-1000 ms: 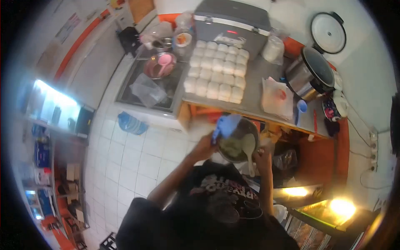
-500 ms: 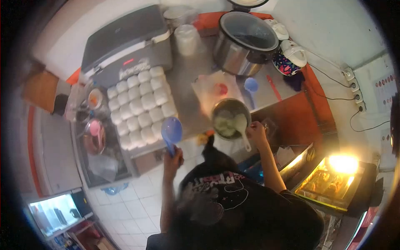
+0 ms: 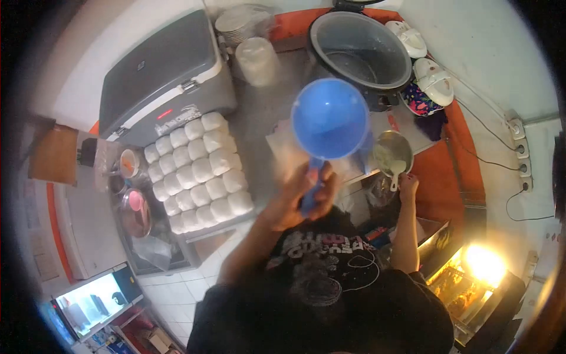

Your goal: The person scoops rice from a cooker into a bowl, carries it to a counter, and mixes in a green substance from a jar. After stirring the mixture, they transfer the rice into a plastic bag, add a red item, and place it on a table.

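My left hand (image 3: pixel 300 197) grips the handle of a big blue plastic scoop (image 3: pixel 330 118), raised high toward the camera, its round bowl covering part of the steel counter (image 3: pixel 265 112). My right hand (image 3: pixel 407 186) holds a small metal bowl (image 3: pixel 394 152) at the counter's right edge, with whitish food and a white spoon (image 3: pixel 397 169) in it. An open rice cooker (image 3: pixel 361 50) stands behind the scoop.
Rows of white wrapped portions (image 3: pixel 197 171) lie on the counter beside a grey cooler box (image 3: pixel 162 74). A stack of plates (image 3: pixel 239 20) and a bagged item (image 3: pixel 256 59) stand at the back. A lit display case (image 3: pixel 477 271) glows at lower right.
My left hand has lifted the blue scoop from low by the counter's edge up toward the camera and rightward. The bowl in my right hand has shifted to the right.
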A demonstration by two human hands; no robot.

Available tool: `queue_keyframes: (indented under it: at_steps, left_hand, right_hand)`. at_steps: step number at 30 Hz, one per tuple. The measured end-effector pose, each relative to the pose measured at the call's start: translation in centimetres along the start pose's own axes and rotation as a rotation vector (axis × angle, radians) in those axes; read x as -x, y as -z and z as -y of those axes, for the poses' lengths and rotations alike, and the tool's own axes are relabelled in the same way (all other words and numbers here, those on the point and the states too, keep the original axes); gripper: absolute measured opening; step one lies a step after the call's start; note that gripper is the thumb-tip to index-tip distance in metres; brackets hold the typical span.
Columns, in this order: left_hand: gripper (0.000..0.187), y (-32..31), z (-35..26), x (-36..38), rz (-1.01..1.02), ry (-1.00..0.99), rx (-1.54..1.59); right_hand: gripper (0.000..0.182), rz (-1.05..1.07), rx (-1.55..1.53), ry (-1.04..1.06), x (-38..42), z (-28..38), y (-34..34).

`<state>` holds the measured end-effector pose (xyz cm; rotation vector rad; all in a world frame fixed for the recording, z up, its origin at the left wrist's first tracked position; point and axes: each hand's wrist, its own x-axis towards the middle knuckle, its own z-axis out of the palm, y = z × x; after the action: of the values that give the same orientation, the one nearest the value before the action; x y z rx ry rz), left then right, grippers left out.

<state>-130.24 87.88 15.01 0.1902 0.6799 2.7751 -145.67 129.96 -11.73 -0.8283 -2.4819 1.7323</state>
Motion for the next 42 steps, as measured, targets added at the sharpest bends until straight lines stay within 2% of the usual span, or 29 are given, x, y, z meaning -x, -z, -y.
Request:
queue_keyframes:
  at_steps: [2, 4, 6, 8, 9, 11, 12, 13, 15, 17, 19, 21, 22, 23, 24, 25, 26, 27, 28, 29, 31, 32, 34, 35, 37, 38, 40, 41, 42]
  left_hand:
    - [0.045, -4.0, -0.5, -1.9, 0.046, 0.111, -0.026]
    - [0.035, -9.2, -1.0, -2.9, 0.019, 0.213, -0.119]
    - [0.045, -13.2, -0.2, -3.7, 0.131, 0.299, 0.099]
    - [0.053, -15.3, 1.7, -5.2, 0.277, 0.282, 0.092]
    - [0.053, -15.6, 3.0, -6.4, 0.274, 0.269, 0.099]
    - [0.054, -16.4, 5.7, -9.1, 0.511, 0.102, 0.164]
    - [0.054, -16.6, 6.9, -10.3, 0.493, 0.094, 0.181]
    - [0.059, -16.6, 7.8, -11.7, 0.474, 0.102, 0.161]
    - [0.064, -16.3, 8.8, -14.0, 0.420, 0.130, 0.157]
    - [0.050, -15.8, 8.6, -15.8, 0.162, 0.226, -0.261]
    - [0.049, -12.5, 10.6, -16.5, -0.058, 0.108, -1.013]
    - [0.044, -8.0, 12.9, -16.1, -0.376, 0.315, -0.781]
    - [0.039, -6.1, 14.1, -16.4, -0.433, 0.315, -0.800]
    - [0.035, -4.1, 15.6, -16.4, -0.491, 0.317, -0.816]
    - [0.027, -1.4, 17.3, -16.1, -0.501, 0.301, -0.982]
    - [0.023, 1.5, 18.9, -15.9, -0.511, 0.277, -1.142]
    - [0.023, 4.2, 20.5, -16.0, -0.499, 0.288, -1.150]
    - [0.027, 6.8, 21.9, -16.4, -0.408, 0.096, -1.407]
    - [0.031, 9.1, 23.1, -16.8, -0.309, -0.107, -1.649]
    - [0.031, 10.9, 24.4, -17.1, -0.307, -0.093, -1.652]
    - [0.039, 13.4, 25.9, -19.2, -0.456, 0.076, -1.662]
    - [0.039, 13.5, 26.1, -20.9, -0.452, 0.078, -1.671]
    - [0.043, 13.5, 27.0, -24.1, -0.633, 0.062, -1.650]
    - [0.043, 14.0, 27.7, -24.7, -0.629, 0.063, -1.657]
    - [0.049, 15.4, 29.0, -25.5, -0.549, -0.153, -1.873]
    - [0.049, 15.6, 29.0, -25.9, -0.542, -0.152, -1.876]
    - [0.054, 16.1, 29.1, -26.3, -0.474, 0.051, -1.710]
    - [0.054, 17.4, 29.6, -26.4, -0.473, 0.049, -1.711]
    - [0.057, 18.6, 30.2, -26.3, -0.366, -0.022, -1.885]
  right_hand:
    - [0.044, 0.090, 0.438, 0.188, -6.1, -5.5, 0.9]
    - [0.055, 0.203, 0.681, 0.168, -5.0, -0.3, 0.8]
    - [0.048, 0.142, 0.598, 0.150, -5.9, 0.3, 0.7]
    - [0.034, 0.051, 0.356, 0.079, -8.2, -2.3, 0.4]
    - [0.027, 0.014, 0.223, 0.044, -9.5, -3.1, 0.0]
    - [0.031, 0.051, 0.244, 0.034, -12.9, -4.0, 0.4]
    - [0.035, 0.078, 0.256, 0.000, -13.2, -3.8, 1.2]
    - [0.038, 0.120, 0.521, 0.102, -14.2, -3.2, 1.7]
    - [0.048, 0.213, 0.616, 0.176, -15.7, -3.1, 3.0]
    - [0.059, 0.311, 0.553, 0.195, -15.0, -1.0, 3.8]
    - [0.071, 0.386, 0.489, 0.197, -12.7, 1.9, 4.3]
    - [0.079, 0.440, 0.508, 0.198, -9.7, 4.7, 4.5]
    - [0.082, 0.462, 0.541, 0.197, -7.9, 6.3, 4.2]
    - [0.076, 0.540, 0.612, 0.170, -6.5, 7.9, 4.3]
    - [0.076, 0.524, 0.595, 0.150, -6.4, 7.0, 4.0]
    - [0.062, 0.501, 0.688, 0.204, -6.8, 5.8, 3.5]
    - [0.049, 0.479, 0.784, 0.265, -7.3, 5.3, 3.3]
    - [0.049, 0.471, 0.776, 0.262, -8.2, 6.0, 3.6]
    - [0.041, 0.538, 0.912, 0.317, -9.0, 7.5, 4.3]
    - [0.034, 0.614, 1.050, 0.366, -9.2, 9.0, 4.9]
    - [0.029, 0.566, 1.122, 0.422, -9.4, 13.3, 5.3]
    - [0.024, 0.510, 1.201, 0.482, -9.7, 15.2, 5.3]
    - [0.023, 0.568, 1.226, 0.577, -11.0, 18.2, 4.9]
    - [0.022, 0.628, 1.260, 0.675, -11.9, 18.9, 4.5]
    - [0.022, 0.638, 1.272, 0.660, -15.3, 17.6, 2.5]
    - [0.022, 0.651, 1.291, 0.646, -16.2, 17.1, 2.1]
    - [0.025, 0.708, 1.310, 0.580, -17.1, 16.0, 2.4]
    - [0.028, 0.765, 1.330, 0.523, -17.6, 15.7, 2.5]
    - [0.028, 0.766, 1.332, 0.524, -18.1, 14.9, 2.8]
